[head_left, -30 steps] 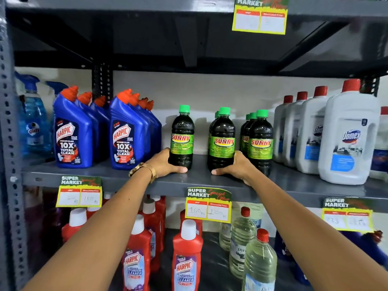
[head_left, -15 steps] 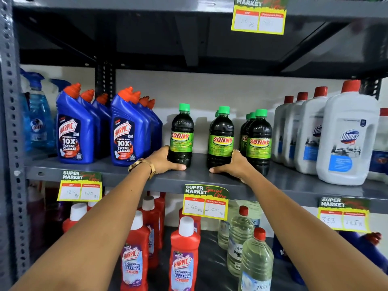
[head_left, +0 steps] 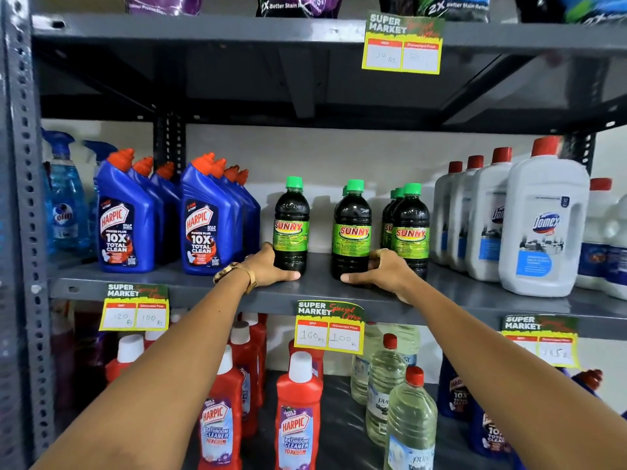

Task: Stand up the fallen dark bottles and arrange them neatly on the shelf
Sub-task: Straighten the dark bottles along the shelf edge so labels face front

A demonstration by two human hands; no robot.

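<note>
Several dark bottles with green caps and green SUNNY labels stand upright on the grey middle shelf (head_left: pixel 315 290). The leftmost bottle (head_left: pixel 291 225) stands alone, and my left hand (head_left: pixel 271 266) wraps around its base. A middle bottle (head_left: pixel 352 232) has another close behind it, and my right hand (head_left: pixel 380 271) grips its base from the right. A right-hand row of bottles (head_left: pixel 410 232) stands just beyond my right hand. No dark bottle lies on its side.
Blue Harpic bottles (head_left: pixel 125 215) crowd the shelf to the left, white Domex jugs (head_left: pixel 543 225) to the right. Price tags (head_left: pixel 329 327) hang on the shelf edge. Red Harpic bottles (head_left: pixel 298 418) and clear bottles (head_left: pixel 410 425) fill the shelf below. An upper shelf overhangs.
The view has tilted upward, which brings the top shelf's packets into sight. Both hands stay at the bases of the same two bottles, which have hardly moved.
</note>
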